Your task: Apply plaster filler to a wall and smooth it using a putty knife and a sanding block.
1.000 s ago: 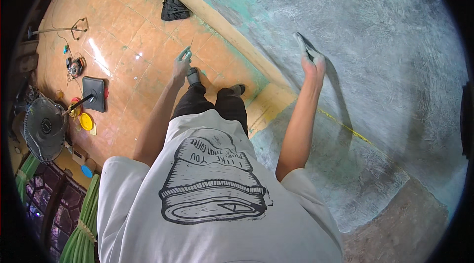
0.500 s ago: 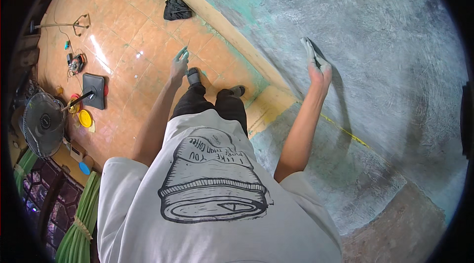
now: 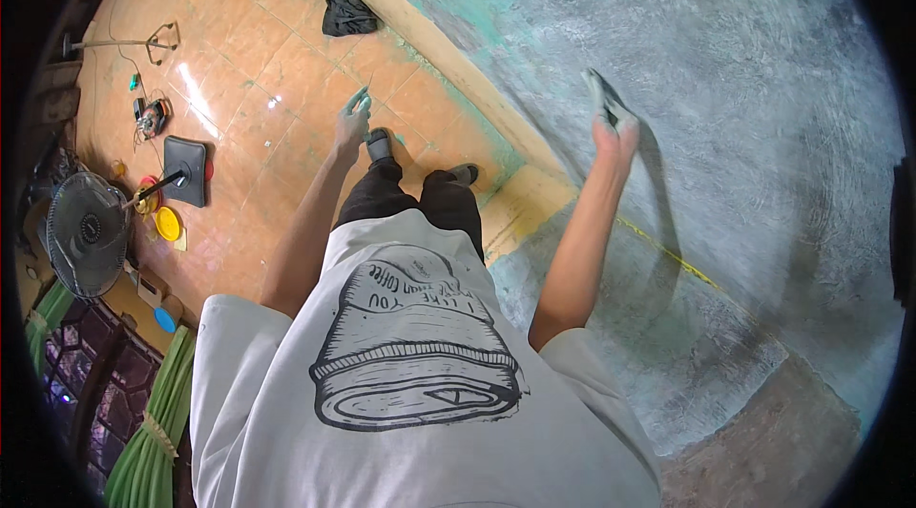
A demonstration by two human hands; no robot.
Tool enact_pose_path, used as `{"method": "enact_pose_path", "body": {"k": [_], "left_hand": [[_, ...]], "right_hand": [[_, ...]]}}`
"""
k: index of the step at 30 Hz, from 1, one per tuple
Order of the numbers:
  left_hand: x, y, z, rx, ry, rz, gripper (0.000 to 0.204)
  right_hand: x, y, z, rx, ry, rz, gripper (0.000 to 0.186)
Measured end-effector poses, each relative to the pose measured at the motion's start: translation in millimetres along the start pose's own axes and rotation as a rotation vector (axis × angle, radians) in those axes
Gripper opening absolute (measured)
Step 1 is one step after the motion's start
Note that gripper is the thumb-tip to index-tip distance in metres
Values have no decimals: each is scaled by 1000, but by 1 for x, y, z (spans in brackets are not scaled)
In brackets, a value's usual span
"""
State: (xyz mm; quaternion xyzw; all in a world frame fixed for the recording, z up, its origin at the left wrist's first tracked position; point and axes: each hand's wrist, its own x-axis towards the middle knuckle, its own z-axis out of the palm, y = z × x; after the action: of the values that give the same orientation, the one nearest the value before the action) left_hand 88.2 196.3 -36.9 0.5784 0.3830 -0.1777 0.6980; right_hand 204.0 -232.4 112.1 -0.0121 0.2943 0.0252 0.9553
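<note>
My left hand (image 3: 352,123) is out over the tiled floor, fingers bent together and smeared pale green. From its fingertips sticks a thin, pointed thing (image 3: 370,82), seen nearly edge-on; its kind is not clear. Against the grey, streaky wall (image 3: 744,79) on the right lies my right hand (image 3: 614,124). Its long fingers are coated greenish grey and the thumb bends in towards them. Something dark lies along those fingers on the wall side; whether it is a flat tool or shadow I cannot make out.
A black bag (image 3: 349,15) lies on the orange tiles by the raised base ledge (image 3: 420,31). At left stand a fan (image 3: 88,233) with its square base (image 3: 186,170), a yellow lid (image 3: 167,223) and cords. Green curtains (image 3: 153,441) hang at lower left. My feet are near the ledge.
The view has shifted slightly, so the floor things sit a little farther right. My right hand has turned a little against the wall; my left hand keeps its hold.
</note>
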Motion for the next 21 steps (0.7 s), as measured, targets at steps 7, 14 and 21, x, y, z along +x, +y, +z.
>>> {"method": "enact_pose_path", "body": {"k": [7, 14, 21], "left_hand": [[-4, -4, 1, 7, 3, 1, 41], [3, -11, 22, 58, -31, 21, 40], [-4, -1, 26, 101, -15, 103, 41]], "right_hand": [[-9, 5, 4, 38, 30, 30, 67], [3, 10, -1, 71, 39, 41, 66], [-19, 3, 16, 120, 7, 56, 65]]}}
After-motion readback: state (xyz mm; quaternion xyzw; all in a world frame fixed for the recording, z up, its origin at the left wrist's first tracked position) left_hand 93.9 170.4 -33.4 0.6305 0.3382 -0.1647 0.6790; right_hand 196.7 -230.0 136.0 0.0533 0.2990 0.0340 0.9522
